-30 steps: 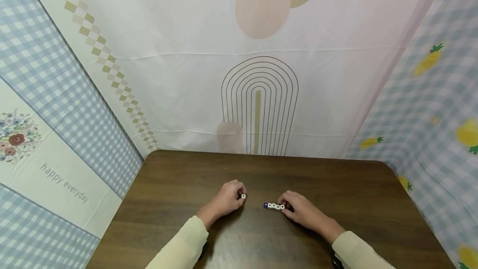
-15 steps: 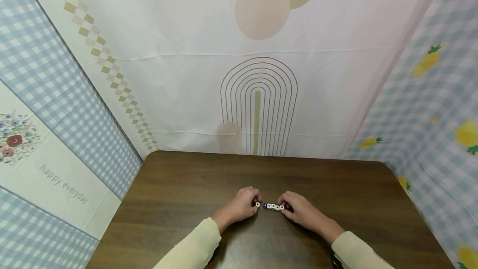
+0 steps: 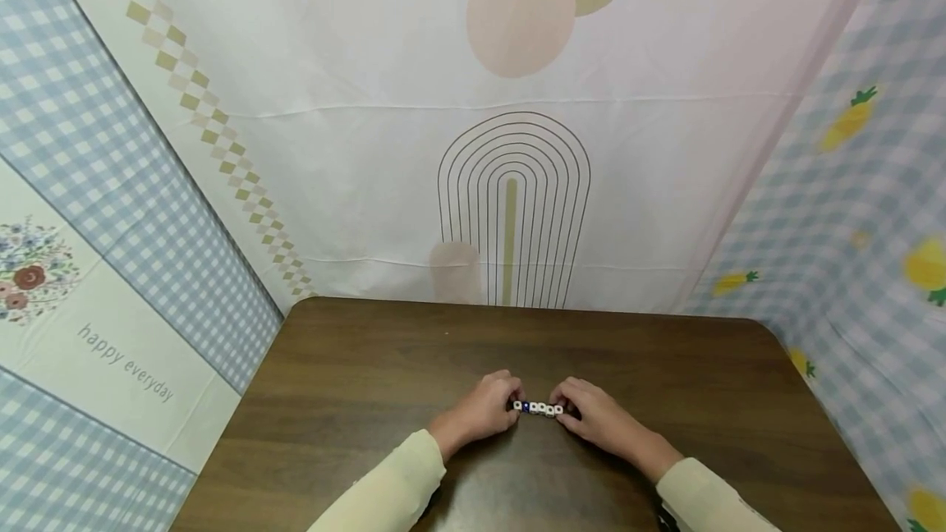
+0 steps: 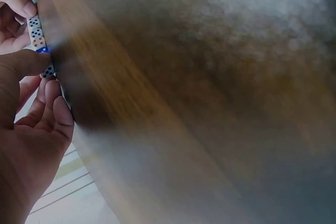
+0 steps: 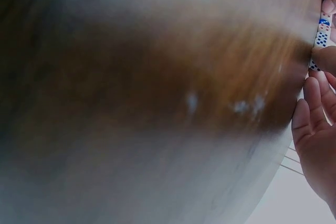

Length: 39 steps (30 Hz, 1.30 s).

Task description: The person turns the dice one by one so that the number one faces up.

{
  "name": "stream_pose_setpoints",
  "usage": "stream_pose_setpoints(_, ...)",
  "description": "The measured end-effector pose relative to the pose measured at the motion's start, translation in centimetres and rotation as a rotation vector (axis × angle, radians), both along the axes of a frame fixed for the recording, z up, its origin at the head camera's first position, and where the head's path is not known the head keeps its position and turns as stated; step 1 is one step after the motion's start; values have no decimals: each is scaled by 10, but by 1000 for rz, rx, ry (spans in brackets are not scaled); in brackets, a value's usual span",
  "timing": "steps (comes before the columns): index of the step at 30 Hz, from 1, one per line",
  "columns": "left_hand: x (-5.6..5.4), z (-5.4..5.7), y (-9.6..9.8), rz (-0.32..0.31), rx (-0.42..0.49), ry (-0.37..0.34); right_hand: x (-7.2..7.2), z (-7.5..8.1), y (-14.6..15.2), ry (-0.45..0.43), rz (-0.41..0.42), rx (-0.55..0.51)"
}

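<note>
A short row of several white dice [image 3: 543,407] with one blue die [image 3: 525,407] lies on the brown table, running left to right between the two hands. My left hand [image 3: 484,406] pinches the white die [image 4: 48,72] at the left end, which sits against the blue one. At the other end, my right hand [image 3: 597,417] holds the last white die [image 5: 315,66] between thumb and fingers. Dark and red pips show on the dice sides in both wrist views. The fingers partly cover both end dice.
The wooden table [image 3: 369,351] has rounded far corners. Behind it hangs a pale patterned cloth [image 3: 355,187], with blue checked cloths on the left and right sides.
My left hand has moved right with its white die and brought it up to the blue die, closing the gap. The right hand has stayed at the right end of the row.
</note>
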<state>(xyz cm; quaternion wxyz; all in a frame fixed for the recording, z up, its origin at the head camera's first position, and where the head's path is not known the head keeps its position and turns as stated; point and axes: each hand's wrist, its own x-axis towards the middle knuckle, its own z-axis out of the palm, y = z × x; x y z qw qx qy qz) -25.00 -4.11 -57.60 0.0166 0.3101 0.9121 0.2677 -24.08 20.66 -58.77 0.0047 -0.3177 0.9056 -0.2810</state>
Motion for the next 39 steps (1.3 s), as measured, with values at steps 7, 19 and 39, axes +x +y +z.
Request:
stream_pose_setpoints(7,1,-1,2,-9,-2,-1,0,1,0,-10,-6,8)
stream_pose_setpoints(19,1,-4,3,-31,5,15,3,-1,0,42,4,-10)
stream_pose_setpoints(39,13,29,-87,300,-82,204,9,38,58,321,-383,82)
